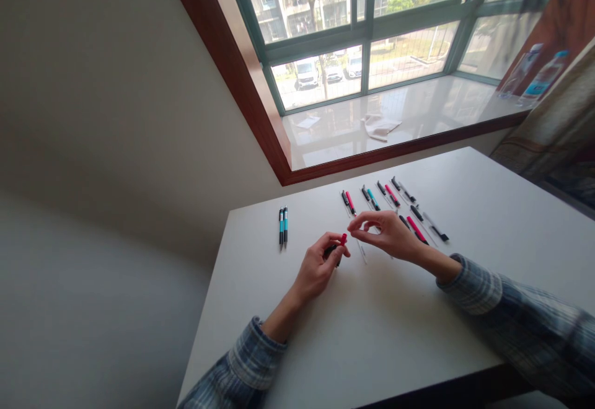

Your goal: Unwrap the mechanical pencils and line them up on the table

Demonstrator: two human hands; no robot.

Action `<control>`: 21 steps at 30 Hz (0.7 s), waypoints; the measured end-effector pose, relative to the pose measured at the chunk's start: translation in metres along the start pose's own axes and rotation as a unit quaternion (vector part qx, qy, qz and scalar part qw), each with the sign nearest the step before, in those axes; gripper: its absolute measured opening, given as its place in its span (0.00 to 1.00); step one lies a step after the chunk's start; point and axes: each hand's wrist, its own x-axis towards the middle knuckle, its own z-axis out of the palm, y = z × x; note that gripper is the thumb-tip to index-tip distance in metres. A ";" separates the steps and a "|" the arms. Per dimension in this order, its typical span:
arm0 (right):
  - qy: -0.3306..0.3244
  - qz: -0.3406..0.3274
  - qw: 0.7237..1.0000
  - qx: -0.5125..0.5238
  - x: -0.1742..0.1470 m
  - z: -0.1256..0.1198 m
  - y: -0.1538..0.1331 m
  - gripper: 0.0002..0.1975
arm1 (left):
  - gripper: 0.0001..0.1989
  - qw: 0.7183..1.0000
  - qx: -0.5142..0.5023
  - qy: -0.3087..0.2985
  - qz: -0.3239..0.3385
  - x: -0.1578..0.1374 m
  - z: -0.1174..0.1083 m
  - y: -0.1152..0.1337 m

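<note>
My left hand [320, 263] is closed around a red pen barrel [343, 240] with a black lower part, its red end pointing up between thumb and fingers. Just to the right, thumb and index finger of my right hand [383, 233] come together in a pinch, apart from the barrel; whatever they hold is too small to make out. A thin white refill [361, 252] lies on the table between the hands. Behind my right hand, pen parts lie in groups: a red barrel [350, 202], a teal barrel [373, 199], black pieces and thin refills. My right hand covers some of them.
Two teal and black pens [283, 227] lie side by side at the left of the white table [260, 334]. More parts, including a red barrel [417, 230] and a clear barrel [436, 226], lie at the right. A cloth [380, 127] and bottles [542, 80] rest on the windowsill.
</note>
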 end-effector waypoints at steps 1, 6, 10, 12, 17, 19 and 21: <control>-0.003 0.000 1.000 -0.009 0.000 -0.001 0.000 0.11 | 0.12 1.000 0.005 0.001 0.000 0.000 0.000 0.000; -0.060 0.006 0.998 -0.008 0.000 -0.001 0.002 0.13 | 0.11 1.000 0.026 -0.005 0.010 -0.001 0.001 0.001; -0.069 0.008 0.997 -0.018 -0.001 0.001 0.003 0.12 | 0.11 0.999 0.038 -0.015 0.013 -0.001 0.002 0.004; -0.068 0.008 0.997 -0.031 -0.001 0.000 0.004 0.12 | 0.11 0.999 0.038 -0.019 0.003 -0.001 0.002 0.005; -0.066 0.001 0.991 -0.119 0.002 -0.011 0.012 0.13 | 0.09 0.999 0.030 -0.007 -0.032 -0.001 0.001 0.003; -0.084 -0.011 0.977 -0.193 0.003 -0.018 0.016 0.10 | 0.06 0.998 0.034 0.001 -0.046 -0.002 0.000 0.000; -0.119 -0.020 0.959 -0.255 0.003 -0.024 0.018 0.08 | 0.04 0.998 0.039 0.008 -0.054 -0.003 -0.001 -0.001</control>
